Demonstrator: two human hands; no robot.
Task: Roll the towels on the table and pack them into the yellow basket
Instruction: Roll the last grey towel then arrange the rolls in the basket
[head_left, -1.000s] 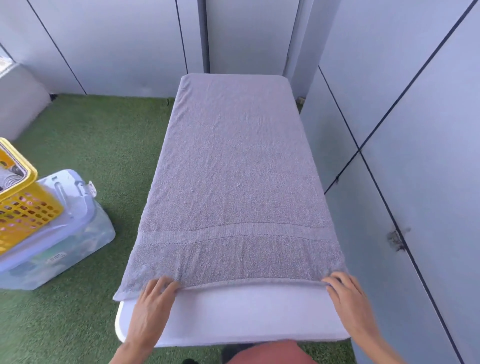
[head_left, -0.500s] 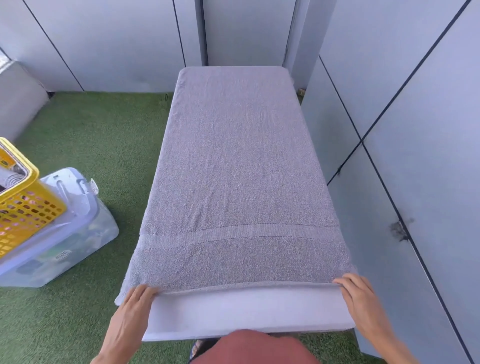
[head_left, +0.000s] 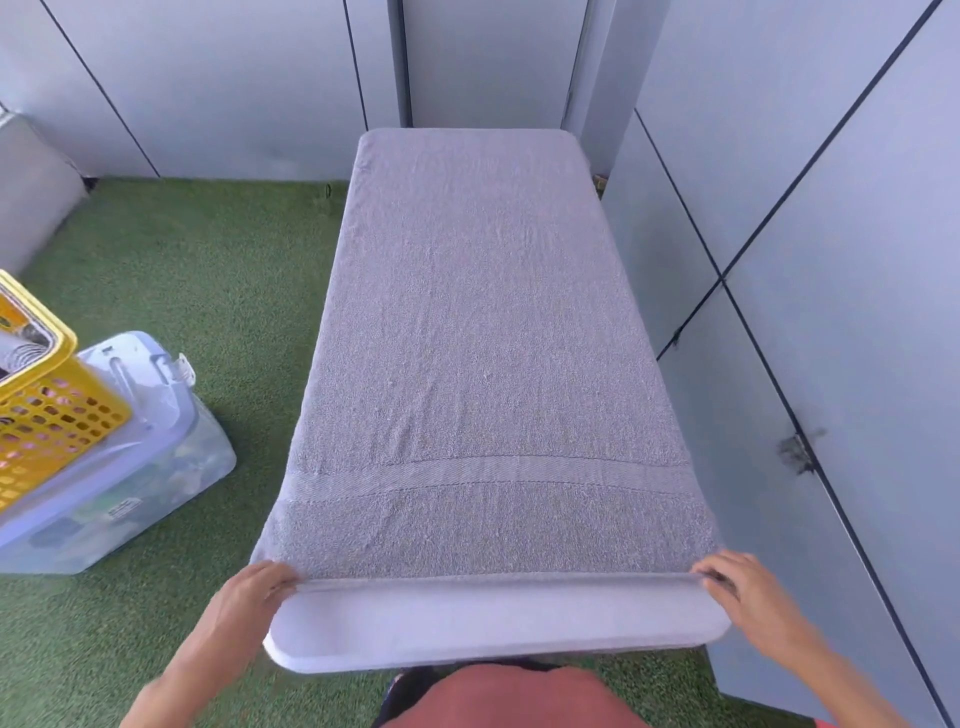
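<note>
A large grey towel (head_left: 478, 353) lies flat along the white table (head_left: 498, 629), covering nearly all of it. My left hand (head_left: 249, 597) pinches the towel's near left corner. My right hand (head_left: 737, 587) pinches its near right corner. Between them the near hem is turned up into a thin first fold. The yellow basket (head_left: 47, 415) stands at the far left, cut off by the frame edge, with rolled towels partly visible inside.
The basket rests on a clear plastic lidded bin (head_left: 130, 467) on the green artificial grass (head_left: 208, 291). Grey wall panels (head_left: 831, 260) run close along the table's right side and behind its far end.
Both hands stayed at the towel's near corners and the near hem has lifted and begun to curl over. The camera shifted slightly.
</note>
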